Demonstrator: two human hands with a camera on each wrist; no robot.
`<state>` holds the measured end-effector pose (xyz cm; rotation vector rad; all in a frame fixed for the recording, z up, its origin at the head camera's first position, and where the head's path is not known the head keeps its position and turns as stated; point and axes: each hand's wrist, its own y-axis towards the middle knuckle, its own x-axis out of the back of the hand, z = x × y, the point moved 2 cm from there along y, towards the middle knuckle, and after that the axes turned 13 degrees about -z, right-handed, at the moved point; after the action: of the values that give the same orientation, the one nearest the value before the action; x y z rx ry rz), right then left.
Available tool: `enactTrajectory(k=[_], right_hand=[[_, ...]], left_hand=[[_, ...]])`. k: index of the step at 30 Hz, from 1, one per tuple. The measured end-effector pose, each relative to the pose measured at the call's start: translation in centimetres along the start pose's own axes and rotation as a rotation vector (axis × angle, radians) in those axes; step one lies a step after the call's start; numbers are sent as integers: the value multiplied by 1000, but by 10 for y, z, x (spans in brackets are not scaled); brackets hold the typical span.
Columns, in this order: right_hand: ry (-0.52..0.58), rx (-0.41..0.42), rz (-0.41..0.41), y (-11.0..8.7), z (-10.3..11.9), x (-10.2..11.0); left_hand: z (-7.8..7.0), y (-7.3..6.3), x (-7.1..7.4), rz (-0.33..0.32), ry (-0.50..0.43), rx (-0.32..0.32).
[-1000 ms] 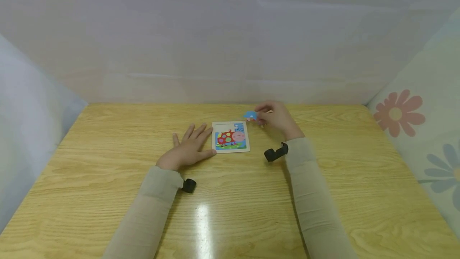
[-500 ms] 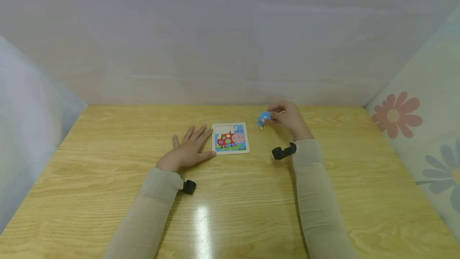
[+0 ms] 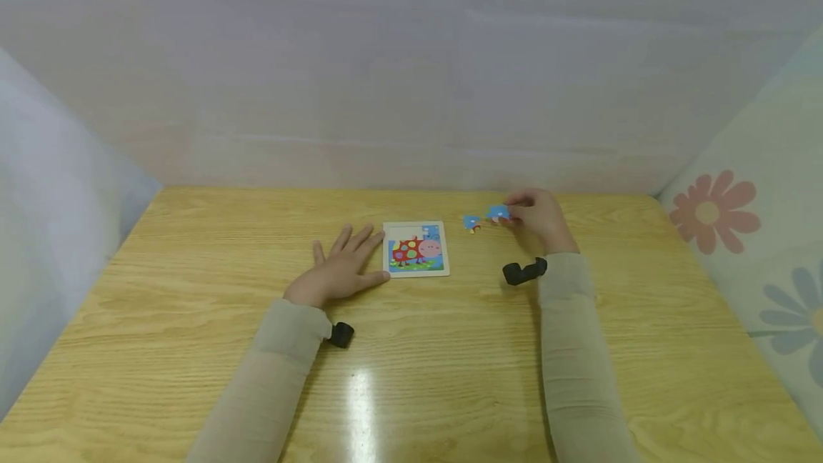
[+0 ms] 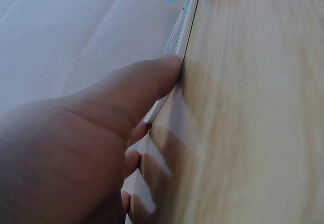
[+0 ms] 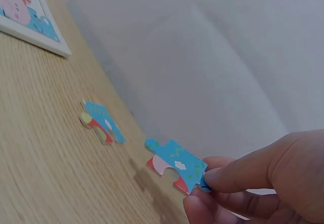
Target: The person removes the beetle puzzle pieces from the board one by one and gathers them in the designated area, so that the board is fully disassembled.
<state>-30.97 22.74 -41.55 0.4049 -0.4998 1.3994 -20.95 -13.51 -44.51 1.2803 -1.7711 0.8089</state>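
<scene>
In the head view a square jigsaw puzzle [image 3: 416, 249] with a pale frame shows a red spotted bug with a pink face; bare backing shows at its upper left. My left hand [image 3: 341, 270] lies spread beside it, thumb and fingertips at the frame's left edge. My right hand [image 3: 541, 218] pinches a blue puzzle piece [image 5: 178, 164] by one end between thumb and fingers, tilted above the table in the right wrist view. A second blue puzzle piece [image 5: 101, 121], with red and yellow parts, lies flat on the wood between the frame and the right hand.
The wooden table [image 3: 424, 363] runs back to a pale cloth wall [image 3: 398, 77]. A cloth with printed flowers [image 3: 707, 213] hangs at the right. A black wrist camera [image 3: 524, 271] sits at the right cuff, another wrist camera [image 3: 341, 335] at the left.
My right hand has moved right, away from the puzzle frame, with a piece in its pinch. One blue piece now lies apart on the table. The left hand has stayed in place.
</scene>
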Motion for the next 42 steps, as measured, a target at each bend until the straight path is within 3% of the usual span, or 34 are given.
enactTrajectory(k=[14,32,42], right_hand=[[-55,-36,-26,3,-19,9],[-86,-47,-53,-2,-19,13],[-152,23,-52,-1,-9,14]], left_hand=[[-2,1,1,-1,-3,4],[-1,1,1,4,-5,4],[0,2,0,3,-6,5]])
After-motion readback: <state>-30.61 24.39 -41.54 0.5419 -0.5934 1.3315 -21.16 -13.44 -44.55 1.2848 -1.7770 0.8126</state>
